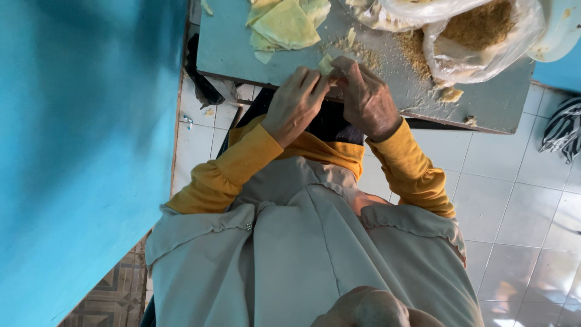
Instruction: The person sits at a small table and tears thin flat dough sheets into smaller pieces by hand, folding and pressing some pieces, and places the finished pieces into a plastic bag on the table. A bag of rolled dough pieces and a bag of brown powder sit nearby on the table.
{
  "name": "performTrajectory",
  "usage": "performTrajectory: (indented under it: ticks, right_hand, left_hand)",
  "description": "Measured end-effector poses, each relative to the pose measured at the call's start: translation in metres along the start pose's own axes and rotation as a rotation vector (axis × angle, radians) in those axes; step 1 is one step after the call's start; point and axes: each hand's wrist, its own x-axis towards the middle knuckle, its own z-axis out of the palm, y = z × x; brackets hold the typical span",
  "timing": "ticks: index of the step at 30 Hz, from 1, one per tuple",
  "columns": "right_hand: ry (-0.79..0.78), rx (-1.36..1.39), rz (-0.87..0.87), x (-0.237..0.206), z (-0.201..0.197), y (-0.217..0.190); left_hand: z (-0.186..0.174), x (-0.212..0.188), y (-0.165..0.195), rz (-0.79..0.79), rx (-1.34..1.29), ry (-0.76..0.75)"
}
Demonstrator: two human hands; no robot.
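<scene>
My left hand [295, 104] and my right hand [365, 97] meet at the near edge of a grey-green table [230, 54]. Together their fingertips pinch a small pale yellow wrapper piece [326, 63], which the fingers partly hide. Both arms wear yellow sleeves. A stack of thin pale yellow wrapper sheets [287, 24] lies on the table just beyond my left hand. Brown crumbs [369, 56] are scattered on the table beyond my right hand.
A clear plastic bag of brown crumbs [478, 30] lies open at the table's far right, beside a white bowl [563, 30]. A blue wall [78, 151] fills the left. White floor tiles [520, 200] lie to the right, with a striped cloth [563, 130] on them.
</scene>
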Motion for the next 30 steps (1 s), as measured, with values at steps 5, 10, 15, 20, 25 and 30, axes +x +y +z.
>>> performTrajectory:
  ticks: [5,10,15,20,25,30]
  right_hand:
    - [-0.021,0.09,0.021,0.015,0.005,0.011]
    - [-0.188,0.37,0.151,0.032,0.0,0.037]
    - [-0.005,0.171,0.044,0.02,0.011,0.02]
    - [0.06,-0.079,-0.044,0.005,0.013,0.002]
    - [0.043,-0.038,0.009,0.016,0.016,0.016]
    - [0.054,0.241,0.044,0.029,0.02,0.03]
  left_hand:
    - [0.013,0.016,-0.013,-0.077,-0.058,-0.089]
    - [0.014,0.037,-0.045,-0.27,-0.411,-0.262]
    - [0.015,0.025,-0.038,-0.097,-0.258,-0.052]
    - [0.007,0.007,-0.026,0.095,0.004,0.017]
    - [0.016,0.021,-0.036,0.02,0.012,-0.051]
    - [0.022,0.024,-0.036,-0.049,0.013,-0.142]
